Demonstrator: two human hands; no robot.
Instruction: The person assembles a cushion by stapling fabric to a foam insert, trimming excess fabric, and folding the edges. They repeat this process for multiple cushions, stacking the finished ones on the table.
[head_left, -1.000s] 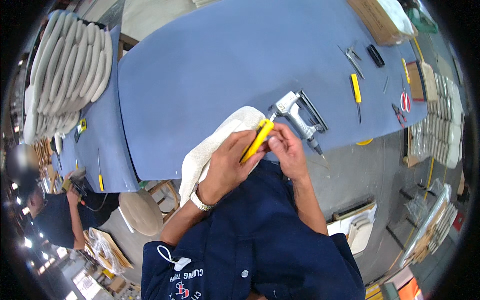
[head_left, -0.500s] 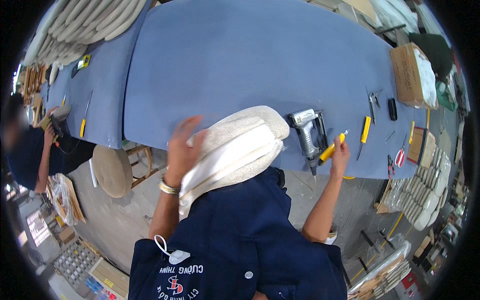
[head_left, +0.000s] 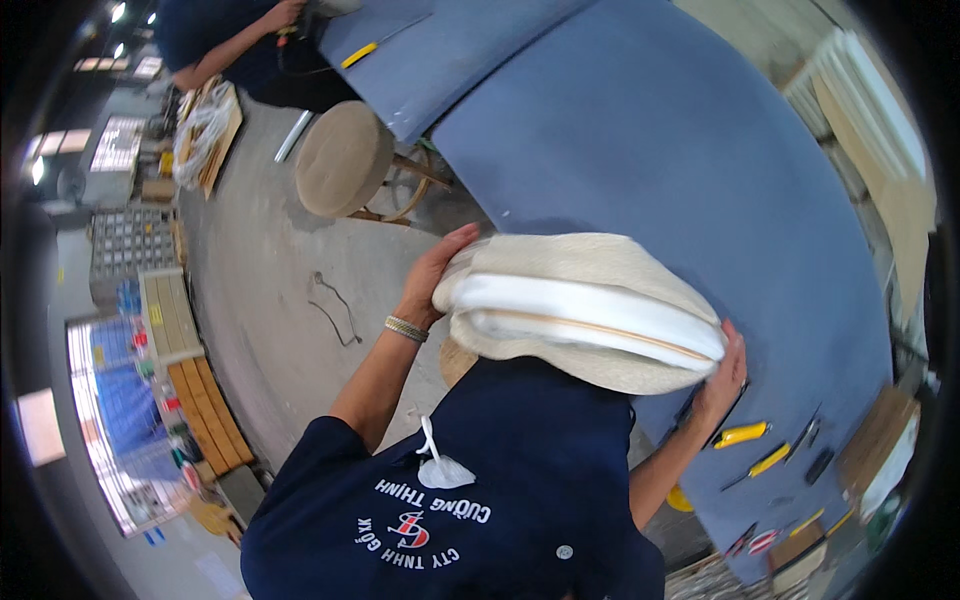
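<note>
The person stands at the edge of a long blue-covered worktable [head_left: 640,130] with an upholstered seat cushion [head_left: 585,310] held up between both hands at chest height, just over the near edge of the table. The cushion is cream fabric on its outer faces, with a white foam layer and a thin tan strip showing along the side turned toward the camera. The left hand [head_left: 432,275] is pressed flat against the cushion's left end, fingers spread upward along the fabric, a metal bracelet on the wrist. The right hand [head_left: 722,375] cups the opposite end from below and behind, fingers wrapped around the rim. Both hands grip the cushion firmly between them; neither is closed into a fist.

On the table just beyond the right hand lie small tools: a yellow-handled utility knife [head_left: 740,434], a second yellow-handled tool [head_left: 768,460] near it, and a few dark slim tools farther toward the table's end, too small to tell apart. To the left of the table stands a round padded stool [head_left: 342,158] on wooden legs on the concrete floor. At the far top, another person [head_left: 230,40] in dark clothing bends over a second blue table.
</note>
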